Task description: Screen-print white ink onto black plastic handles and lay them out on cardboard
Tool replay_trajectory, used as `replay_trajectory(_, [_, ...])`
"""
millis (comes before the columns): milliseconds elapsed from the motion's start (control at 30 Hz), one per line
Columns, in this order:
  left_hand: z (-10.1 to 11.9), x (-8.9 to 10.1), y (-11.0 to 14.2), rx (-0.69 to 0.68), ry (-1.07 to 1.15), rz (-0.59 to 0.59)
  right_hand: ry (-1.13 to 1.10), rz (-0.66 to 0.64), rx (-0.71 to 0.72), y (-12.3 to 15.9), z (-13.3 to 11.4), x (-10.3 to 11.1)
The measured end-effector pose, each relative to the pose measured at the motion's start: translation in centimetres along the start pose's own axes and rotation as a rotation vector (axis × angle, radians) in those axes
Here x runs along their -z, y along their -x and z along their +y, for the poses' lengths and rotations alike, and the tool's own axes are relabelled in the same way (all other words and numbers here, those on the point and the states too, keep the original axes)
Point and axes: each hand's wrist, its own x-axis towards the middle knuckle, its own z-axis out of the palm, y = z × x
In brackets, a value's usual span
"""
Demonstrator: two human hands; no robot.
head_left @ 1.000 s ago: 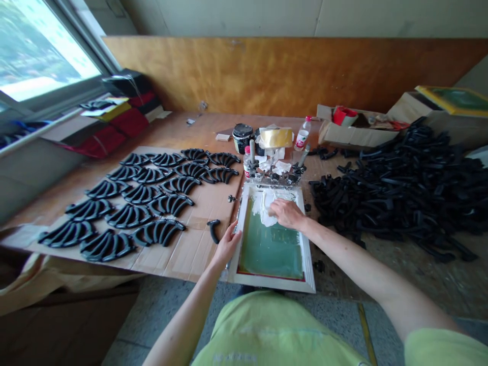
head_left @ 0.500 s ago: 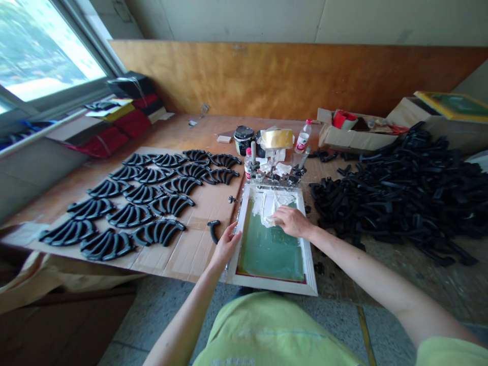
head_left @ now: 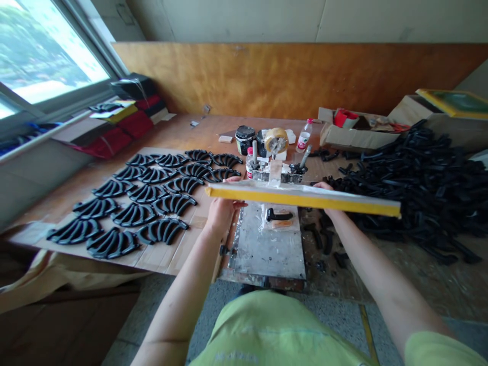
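Note:
A screen printing frame is tipped up over the metal base plate, its yellow front edge towards me. My left hand grips the frame's left side, fingers above and thumb below. Behind the edge on the right, my right hand holds the frame too, most of its fingers hidden. On the plate under the frame lies one black handle-shaped part in a small jig. The clamp stands at the plate's far end.
Rows of black curved handles lie on cardboard at the left. A big heap of black parts covers the right side. Behind the clamp are a tape roll, a black tub and a bottle.
The frame was lying flat and is now raised, baring the plate and the black part. My right hand has left the white-smeared mesh for the frame's right side. The single handle on the cardboard is gone.

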Motion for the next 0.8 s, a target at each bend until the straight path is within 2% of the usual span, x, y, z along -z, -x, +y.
replay_trajectory(33, [0.1,-0.6,-0.5,-0.007,0.045,-0.002,0.029,-0.045,0.017,1.2,0.6,-0.8])
replay_trajectory(100, [-0.7,-1.2,-0.8,0.005,0.114,0.041,0.132,-0.176,0.156,3.8,0.9,-2.8])
replay_trajectory(167, [-2.8,-1.5,0.0,0.051,0.148,0.094,0.26,-0.263,0.319,6.2,0.0,-4.6])
replay_trajectory(233, [-6.1,-1.7,1.8,0.238,0.137,0.029,0.347,-0.254,0.399,8.6,-1.9,-5.8])
replay_trajectory(300, [-9.5,-2.0,4.2,0.5,0.111,-0.11,0.363,-0.205,0.438,11.1,-4.1,-6.5])
replay_trajectory(333, [-11.1,-2.0,5.3,0.588,0.12,-0.15,0.351,-0.205,0.485,12.4,-5.2,-6.8])
replay_trajectory(400, [-13.5,-1.4,7.1,0.662,0.145,-0.134,0.301,-0.277,0.63,14.8,-6.7,-7.0])
replay_trajectory(467, [-14.9,0.7,7.7,0.637,0.103,-0.033,0.242,-0.358,0.708,16.0,-6.3,-6.7])
replay_trajectory(533, [-15.5,4.5,7.3,0.576,-0.063,0.09,0.273,-0.282,0.575,15.7,-3.8,-5.5])
replay_trajectory(600, [-15.5,9.1,6.2,0.535,-0.325,0.204,0.436,-0.101,0.281,14.4,0.2,-3.8])
replay_trajectory(633, [-15.4,11.3,5.6,0.54,-0.476,0.24,0.552,-0.064,0.144,13.7,2.4,-3.0])
replay_trajectory(700, [-15.4,14.7,4.5,0.599,-0.783,0.239,0.69,-0.119,-0.034,12.5,6.2,-1.6])
replay_trajectory(800, [-15.7,16.8,3.5,0.668,-1.013,0.181,0.696,-0.202,-0.179,11.8,8.9,-0.7])
